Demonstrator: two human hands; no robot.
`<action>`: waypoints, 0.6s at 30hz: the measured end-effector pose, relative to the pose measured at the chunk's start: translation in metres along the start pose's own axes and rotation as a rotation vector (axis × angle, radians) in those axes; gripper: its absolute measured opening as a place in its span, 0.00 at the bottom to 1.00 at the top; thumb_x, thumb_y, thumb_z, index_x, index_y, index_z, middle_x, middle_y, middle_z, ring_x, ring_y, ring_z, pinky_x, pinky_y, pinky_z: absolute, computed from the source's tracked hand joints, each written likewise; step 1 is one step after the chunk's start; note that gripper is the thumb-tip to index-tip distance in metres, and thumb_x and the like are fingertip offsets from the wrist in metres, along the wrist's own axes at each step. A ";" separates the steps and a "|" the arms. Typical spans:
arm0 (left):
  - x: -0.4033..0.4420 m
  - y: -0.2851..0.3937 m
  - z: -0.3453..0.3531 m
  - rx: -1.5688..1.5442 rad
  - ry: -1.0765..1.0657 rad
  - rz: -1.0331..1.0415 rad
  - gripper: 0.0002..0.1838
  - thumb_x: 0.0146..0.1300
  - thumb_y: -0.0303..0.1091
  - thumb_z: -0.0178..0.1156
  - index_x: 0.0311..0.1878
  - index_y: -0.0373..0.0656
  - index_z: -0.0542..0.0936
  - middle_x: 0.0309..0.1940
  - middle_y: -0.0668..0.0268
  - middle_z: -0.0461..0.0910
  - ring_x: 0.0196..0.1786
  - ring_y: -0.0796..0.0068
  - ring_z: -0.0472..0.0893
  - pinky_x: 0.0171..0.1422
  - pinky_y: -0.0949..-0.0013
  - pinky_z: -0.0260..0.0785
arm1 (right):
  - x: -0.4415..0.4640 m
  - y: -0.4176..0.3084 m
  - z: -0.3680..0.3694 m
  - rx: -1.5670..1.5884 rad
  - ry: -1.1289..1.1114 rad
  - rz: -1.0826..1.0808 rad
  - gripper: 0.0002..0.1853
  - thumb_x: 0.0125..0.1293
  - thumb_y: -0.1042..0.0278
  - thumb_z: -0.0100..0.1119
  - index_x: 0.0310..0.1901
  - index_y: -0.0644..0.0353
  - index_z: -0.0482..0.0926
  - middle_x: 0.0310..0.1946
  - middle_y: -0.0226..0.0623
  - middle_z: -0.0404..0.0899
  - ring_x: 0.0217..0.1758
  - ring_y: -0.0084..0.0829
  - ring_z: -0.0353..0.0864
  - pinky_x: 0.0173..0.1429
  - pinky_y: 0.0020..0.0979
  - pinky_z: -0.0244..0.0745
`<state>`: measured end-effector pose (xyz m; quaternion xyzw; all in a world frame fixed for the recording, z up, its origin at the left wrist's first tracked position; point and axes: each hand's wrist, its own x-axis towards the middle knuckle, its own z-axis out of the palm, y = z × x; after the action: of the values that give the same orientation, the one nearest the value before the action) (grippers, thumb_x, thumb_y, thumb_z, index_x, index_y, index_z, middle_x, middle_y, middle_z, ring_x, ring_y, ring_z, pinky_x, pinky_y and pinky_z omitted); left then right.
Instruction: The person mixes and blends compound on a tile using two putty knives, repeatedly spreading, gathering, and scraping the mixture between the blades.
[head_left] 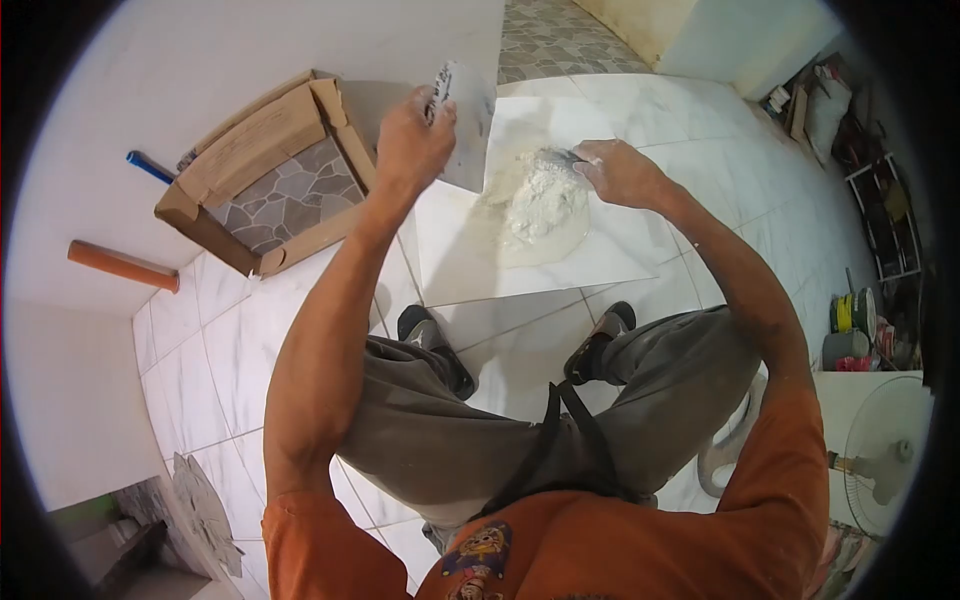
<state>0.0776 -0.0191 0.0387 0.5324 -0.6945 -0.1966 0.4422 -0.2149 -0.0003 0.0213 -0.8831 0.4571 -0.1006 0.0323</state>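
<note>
My left hand is raised over the back left of a white marbled panel. Its fingers close on a flat grey sheet-like piece with dark printing near the top; its exact kind is unclear. At the panel's middle lies a heap of wet white paste, spread in a thin pool around its edges. My right hand grips a small scraper, whose tip meets the top of the heap. White residue coats those fingers.
Left of the panel, a cardboard frame surrounds stone-patterned tiles, near an orange tube and a blue-handled tool. Cans and spools, a loaded rack and a fan stand at right. My shoes flank the panel's near edge.
</note>
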 end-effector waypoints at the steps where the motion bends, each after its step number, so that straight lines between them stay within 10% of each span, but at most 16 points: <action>1: -0.002 0.008 0.005 0.015 -0.012 0.004 0.21 0.64 0.38 0.55 0.53 0.30 0.77 0.38 0.39 0.80 0.42 0.43 0.82 0.50 0.55 0.73 | -0.002 0.001 -0.003 0.041 -0.023 0.108 0.12 0.66 0.68 0.54 0.45 0.67 0.78 0.38 0.47 0.80 0.39 0.47 0.79 0.49 0.40 0.75; 6: -0.019 0.034 0.046 0.050 0.021 0.181 0.18 0.65 0.37 0.54 0.50 0.32 0.76 0.33 0.41 0.80 0.39 0.40 0.80 0.46 0.50 0.72 | 0.002 -0.002 -0.009 0.472 -0.157 0.588 0.13 0.65 0.68 0.56 0.41 0.73 0.77 0.29 0.47 0.79 0.30 0.37 0.80 0.42 0.37 0.77; 12: -0.037 0.067 0.088 0.018 -0.092 0.208 0.10 0.64 0.31 0.52 0.42 0.33 0.72 0.34 0.41 0.78 0.39 0.38 0.78 0.44 0.45 0.70 | -0.004 0.001 0.013 1.326 0.219 0.640 0.13 0.60 0.75 0.56 0.38 0.81 0.76 0.32 0.43 0.78 0.31 0.32 0.78 0.32 0.36 0.75; 18: -0.037 0.069 0.111 0.103 -0.178 0.156 0.11 0.63 0.30 0.51 0.45 0.34 0.72 0.38 0.43 0.78 0.40 0.39 0.78 0.46 0.45 0.71 | -0.013 -0.013 0.001 0.894 0.166 0.789 0.15 0.62 0.74 0.57 0.43 0.81 0.77 0.35 0.46 0.80 0.32 0.30 0.78 0.34 0.35 0.77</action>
<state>-0.0517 0.0174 0.0161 0.4794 -0.7795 -0.1722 0.3647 -0.2120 0.0180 0.0200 -0.5366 0.6649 -0.3322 0.3995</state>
